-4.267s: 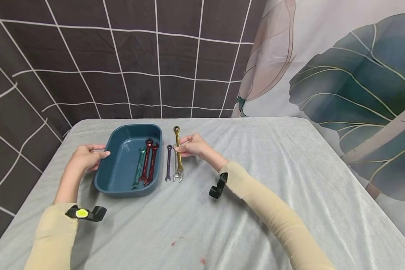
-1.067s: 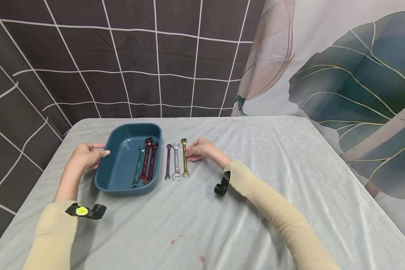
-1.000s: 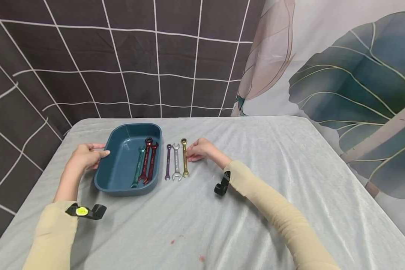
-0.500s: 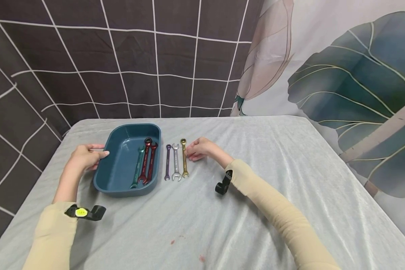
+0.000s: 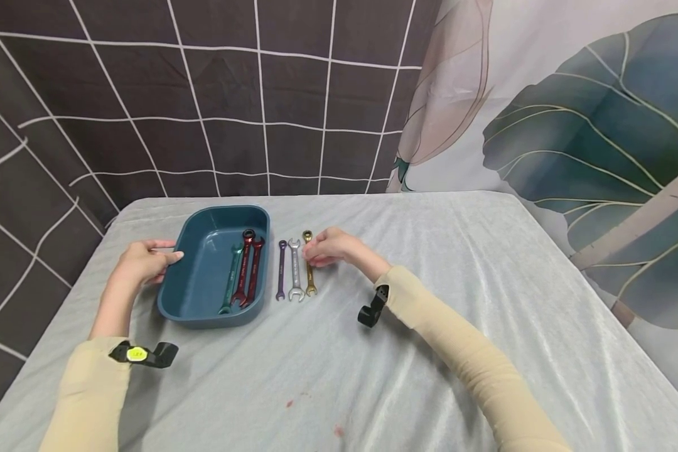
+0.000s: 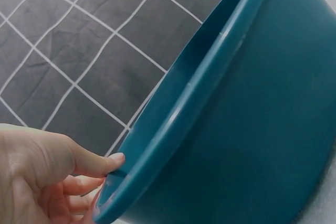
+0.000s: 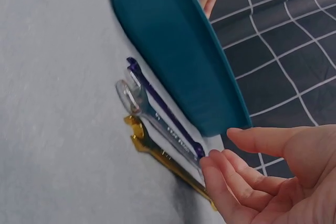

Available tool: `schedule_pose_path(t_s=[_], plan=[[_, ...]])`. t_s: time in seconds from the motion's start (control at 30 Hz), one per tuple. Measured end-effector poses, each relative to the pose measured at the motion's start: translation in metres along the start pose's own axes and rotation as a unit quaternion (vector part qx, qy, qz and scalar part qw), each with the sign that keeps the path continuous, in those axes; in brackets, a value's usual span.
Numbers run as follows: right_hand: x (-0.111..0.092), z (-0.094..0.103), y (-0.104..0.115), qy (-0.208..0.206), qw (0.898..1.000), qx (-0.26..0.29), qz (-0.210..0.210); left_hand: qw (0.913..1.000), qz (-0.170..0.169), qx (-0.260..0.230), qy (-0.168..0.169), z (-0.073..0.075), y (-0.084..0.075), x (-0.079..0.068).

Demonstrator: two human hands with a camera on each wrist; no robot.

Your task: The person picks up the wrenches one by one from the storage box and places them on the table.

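Note:
My left hand (image 5: 142, 260) pinches the left rim of a blue plastic bin (image 5: 200, 282), thumb over the edge in the left wrist view. Inside the bin lie a green wrench (image 5: 231, 279) and two red wrenches (image 5: 242, 270), toward its right wall. To the right of the bin, a purple wrench (image 5: 281, 270), a silver wrench (image 5: 295, 270) and a gold wrench (image 5: 310, 279) lie side by side. My right hand (image 5: 334, 247) hovers over the gold wrench's upper part, hiding some of it. The right wrist view shows thumb and fingers (image 7: 218, 174) apart, with nothing between them.
A pale grey cloth (image 5: 429, 282) covers the table. Behind it hangs a dark curtain with white grid lines (image 5: 226, 94), and a leaf-print curtain (image 5: 599, 125) at the right. Black wrist mounts (image 5: 147, 355) sit on both sleeves.
The gold wrench, earlier held over the silver one, now lies to its right. My right hand has since let go and shifted slightly left over it. My left hand stays on the bin.

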State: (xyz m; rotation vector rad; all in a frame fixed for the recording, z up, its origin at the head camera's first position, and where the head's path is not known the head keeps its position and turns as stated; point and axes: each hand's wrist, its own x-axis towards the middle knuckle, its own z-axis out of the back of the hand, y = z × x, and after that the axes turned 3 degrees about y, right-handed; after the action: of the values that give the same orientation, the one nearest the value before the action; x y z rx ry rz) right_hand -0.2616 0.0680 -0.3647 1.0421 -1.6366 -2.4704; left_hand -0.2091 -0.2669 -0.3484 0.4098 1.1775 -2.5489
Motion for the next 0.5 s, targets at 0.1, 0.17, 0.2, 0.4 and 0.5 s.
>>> schedule_pose_path(t_s=[0.1,0.17,0.2,0.4,0.5], plan=[[-0.001,-0.002,0.003,0.003,1.000,-0.007,0.007,1.0000,0.001,-0.002,0.000,0.000,0.001,0.000],[-0.002,-0.003,0.004,0.002,1.000,-0.011,0.011,1.0000,0.001,-0.003,0.001,0.000,0.001,0.000],[-0.002,-0.003,0.005,0.003,1.000,-0.011,0.013,1.0000,0.000,-0.004,0.001,0.000,0.001,0.000],[-0.002,-0.005,0.009,0.010,0.999,-0.019,0.033,1.0000,-0.003,-0.006,-0.003,0.000,0.002,0.000],[-0.003,-0.006,0.012,0.013,0.999,-0.028,0.041,1.0000,-0.001,-0.005,-0.007,-0.001,0.001,0.000]])
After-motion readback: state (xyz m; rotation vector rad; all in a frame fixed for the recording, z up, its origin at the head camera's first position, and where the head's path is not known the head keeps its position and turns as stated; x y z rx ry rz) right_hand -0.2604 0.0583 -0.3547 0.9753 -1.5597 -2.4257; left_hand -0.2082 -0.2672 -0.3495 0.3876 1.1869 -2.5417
